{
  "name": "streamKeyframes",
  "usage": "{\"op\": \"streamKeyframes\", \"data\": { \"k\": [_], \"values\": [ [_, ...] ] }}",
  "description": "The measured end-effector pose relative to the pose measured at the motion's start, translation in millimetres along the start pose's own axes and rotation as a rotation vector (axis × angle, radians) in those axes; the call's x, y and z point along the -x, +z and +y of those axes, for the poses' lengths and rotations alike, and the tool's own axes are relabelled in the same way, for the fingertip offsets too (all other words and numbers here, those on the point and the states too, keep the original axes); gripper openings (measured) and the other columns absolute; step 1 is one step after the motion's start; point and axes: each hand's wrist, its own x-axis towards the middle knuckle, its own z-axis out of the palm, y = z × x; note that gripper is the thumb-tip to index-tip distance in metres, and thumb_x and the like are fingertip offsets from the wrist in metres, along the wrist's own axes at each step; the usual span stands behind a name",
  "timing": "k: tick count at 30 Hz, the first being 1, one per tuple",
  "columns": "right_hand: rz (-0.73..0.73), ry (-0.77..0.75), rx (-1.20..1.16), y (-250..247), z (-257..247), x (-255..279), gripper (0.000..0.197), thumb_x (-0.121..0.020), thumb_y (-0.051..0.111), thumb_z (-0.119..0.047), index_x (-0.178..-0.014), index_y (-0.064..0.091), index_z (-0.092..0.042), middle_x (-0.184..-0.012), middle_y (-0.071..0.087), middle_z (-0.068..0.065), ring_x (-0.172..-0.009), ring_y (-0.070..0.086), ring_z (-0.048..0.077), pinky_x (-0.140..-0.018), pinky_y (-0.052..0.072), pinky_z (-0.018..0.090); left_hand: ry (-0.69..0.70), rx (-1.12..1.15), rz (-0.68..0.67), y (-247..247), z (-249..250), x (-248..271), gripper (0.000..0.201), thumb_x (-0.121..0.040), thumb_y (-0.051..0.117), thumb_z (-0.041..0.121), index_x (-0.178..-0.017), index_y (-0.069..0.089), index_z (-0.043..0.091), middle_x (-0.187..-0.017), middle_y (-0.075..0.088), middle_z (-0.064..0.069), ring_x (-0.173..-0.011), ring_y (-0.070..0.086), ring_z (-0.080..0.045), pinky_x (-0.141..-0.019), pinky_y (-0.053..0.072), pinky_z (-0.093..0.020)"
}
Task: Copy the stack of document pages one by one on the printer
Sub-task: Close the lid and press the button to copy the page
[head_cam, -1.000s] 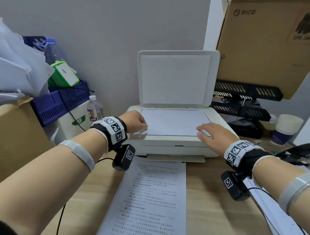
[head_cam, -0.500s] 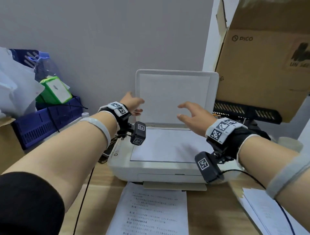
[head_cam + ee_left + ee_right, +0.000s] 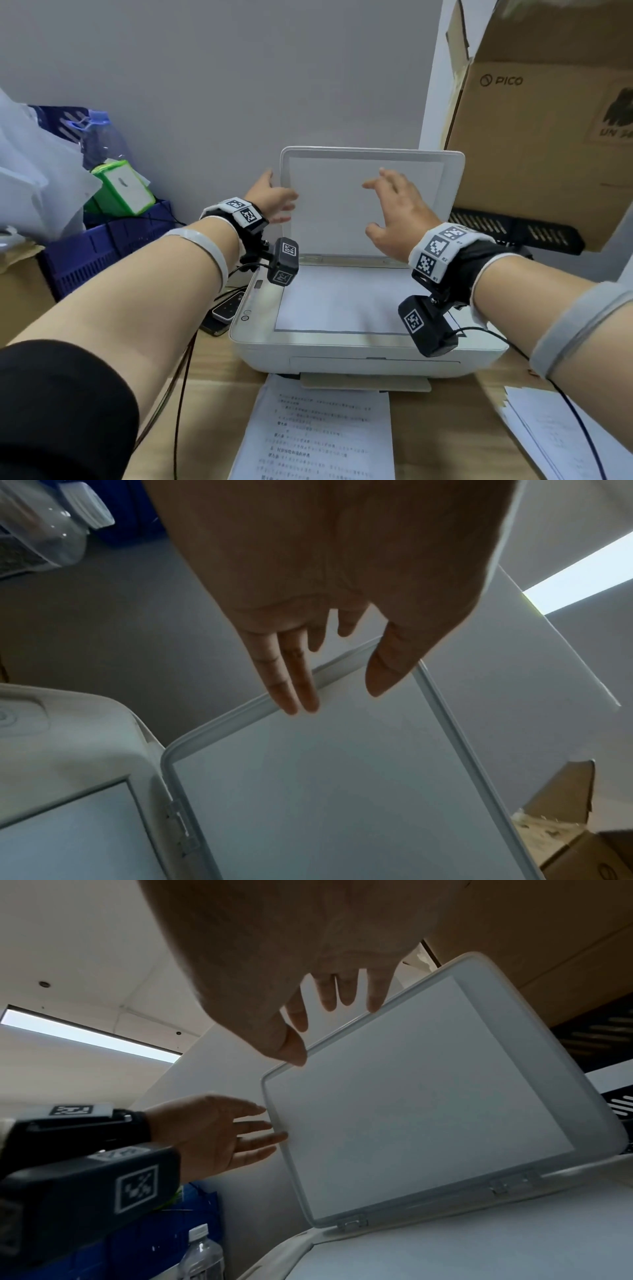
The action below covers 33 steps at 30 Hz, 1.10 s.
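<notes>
The white printer (image 3: 342, 356) stands mid-table with its lid (image 3: 329, 212) raised upright. A blank-sided page (image 3: 342, 301) lies flat on the scanner glass. My left hand (image 3: 274, 202) is at the lid's left edge with straight fingers (image 3: 253, 1139) against the rim; whether it grips the edge I cannot tell. My right hand (image 3: 394, 209) hovers in front of the lid's inner face, fingers (image 3: 342, 993) spread near its top edge and holding nothing. A printed page (image 3: 318, 428) lies on the table before the output slot. More pages (image 3: 561, 435) are stacked at the right.
A large cardboard box (image 3: 548, 137) overhangs black trays (image 3: 513, 229) just right of the lid. A blue basket (image 3: 102, 246) with a green box (image 3: 123, 188) stands left. A phone (image 3: 227, 306) and cables lie beside the printer's left side.
Both hands have left the page on the glass and risen to the upright lid, the left to its left edge, the right before its face. The page stays flat on the glass.
</notes>
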Motion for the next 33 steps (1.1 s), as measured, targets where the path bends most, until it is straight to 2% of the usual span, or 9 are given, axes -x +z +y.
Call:
{"op": "streamKeyframes", "data": {
  "k": [4,8,11,15,18,20,22,26,33],
  "values": [
    [0.009,0.001,0.013,3.7,-4.2,8.1,0.070,-0.084,0.062,-0.022,-0.147,0.031,-0.022,-0.161,0.013,0.005,-0.148,0.016,0.024,-0.119,0.023,0.041,0.011,0.023,-0.073,6.0,-0.3,2.9,0.043,-0.092,0.061,0.007,-0.132,0.046,0.013,-0.122,0.064,-0.014,-0.093,0.070,-0.024,-0.079,0.058,-0.040],
    [0.124,-0.041,0.151,-0.9,-4.4,16.2,0.074,-0.082,0.067,-0.026,-0.147,0.029,-0.023,-0.157,0.019,0.005,-0.146,0.020,0.025,-0.116,0.024,0.044,0.084,0.016,-0.014,10.4,-8.6,11.8,0.015,-0.095,0.061,0.008,-0.108,0.054,0.011,-0.106,0.064,-0.016,-0.086,0.069,-0.026,-0.082,0.058,-0.038],
    [0.196,-0.065,0.235,-2.8,-7.7,19.0,0.074,-0.079,0.070,-0.033,-0.144,0.034,-0.026,-0.147,0.031,0.003,-0.135,0.034,0.025,-0.113,0.025,0.045,0.094,0.017,-0.077,-2.4,-19.0,23.5,0.019,-0.093,0.066,0.008,-0.110,0.058,0.008,-0.106,0.067,-0.015,-0.087,0.070,-0.025,-0.082,0.060,-0.033],
    [0.105,-0.080,0.223,8.1,-15.1,28.1,0.061,-0.084,0.068,-0.037,-0.139,0.042,-0.030,-0.134,0.047,0.001,-0.124,0.046,0.025,-0.109,0.028,0.043,0.121,-0.092,-0.140,-16.0,-31.6,53.0,0.014,-0.089,0.070,0.008,-0.102,0.064,0.005,-0.096,0.068,-0.012,-0.087,0.070,-0.021,-0.087,0.058,-0.030],
    [-0.045,-0.093,0.208,16.7,-23.5,39.8,0.031,-0.094,0.055,-0.037,-0.124,0.055,-0.029,-0.114,0.062,0.001,-0.108,0.058,0.030,-0.094,0.045,0.039,0.113,-0.243,-0.197,-25.0,-45.0,75.7,0.021,-0.086,0.073,0.007,-0.105,0.069,-0.002,-0.090,0.068,-0.010,-0.088,0.067,-0.019,-0.088,0.057,-0.028],
    [-0.117,-0.062,0.193,23.0,-28.0,53.0,0.024,-0.097,0.049,-0.036,-0.117,0.063,-0.033,-0.106,0.067,0.002,-0.102,0.062,0.031,-0.083,0.050,0.035,0.100,-0.394,-0.225,-30.5,-53.7,92.9,0.023,-0.085,0.075,0.009,-0.107,0.073,0.007,-0.086,0.069,-0.004,-0.078,0.063,-0.013,-0.078,0.056,-0.022],
    [-0.157,-0.051,0.189,31.5,-28.9,66.9,0.028,-0.098,0.049,-0.038,-0.121,0.064,-0.039,-0.112,0.069,0.000,-0.104,0.063,0.029,-0.082,0.049,0.033,0.112,-0.558,-0.224,-36.6,-63.4,104.0,0.026,-0.084,0.076,0.013,-0.109,0.074,0.018,-0.091,0.072,0.004,-0.079,0.064,-0.012,-0.079,0.052,-0.022],
    [-0.241,-0.062,0.167,44.7,-26.0,90.5,0.031,-0.096,0.051,-0.036,-0.126,0.061,-0.041,-0.128,0.063,-0.007,-0.117,0.058,0.022,-0.091,0.046,0.032,0.056,-0.686,-0.194,-48.0,-83.0,117.2,0.031,-0.086,0.070,0.006,-0.105,0.072,0.030,-0.120,0.070,-0.002,-0.108,0.066,-0.018,-0.098,0.052,-0.032],
    [-0.444,-0.020,0.065,52.8,-19.9,104.9,0.033,-0.099,0.044,-0.049,-0.121,0.065,-0.036,-0.144,0.051,-0.003,-0.126,0.052,0.020,-0.100,0.044,0.036,-0.156,-0.655,-0.023,-58.2,-98.9,124.4,0.039,-0.091,0.066,0.017,-0.130,0.062,0.020,-0.130,0.063,-0.005,-0.116,0.062,-0.024,-0.100,0.051,-0.039]
  ]
}}
